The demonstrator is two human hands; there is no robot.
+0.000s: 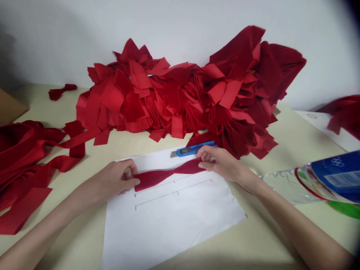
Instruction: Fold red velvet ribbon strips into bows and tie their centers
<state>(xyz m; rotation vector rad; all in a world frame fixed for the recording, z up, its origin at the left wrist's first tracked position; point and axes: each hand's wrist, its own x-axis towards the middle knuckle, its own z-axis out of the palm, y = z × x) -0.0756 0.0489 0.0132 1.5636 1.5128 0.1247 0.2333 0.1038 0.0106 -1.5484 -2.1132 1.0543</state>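
A red ribbon strip [157,176], gathered narrow at its middle, stretches between my two hands over a sheet of white paper [168,232]. My left hand [125,176] pinches its left end between thumb and fingers. At the other end, my right hand [212,159] grips the ribbon, its fingers curled. Two black ruled lines with end and centre ticks are drawn on the paper, just below the ribbon. A blue utility knife [192,149], blade out to the left, lies just beyond the ribbon, beside my right fingers.
A large heap of folded red ribbon pieces [174,97] stands along the wall. More long red ribbon [22,157] lies at left, with a small red piece [60,92] behind it. At right are a blue-labelled clear container [337,180] and another white sheet [320,120].
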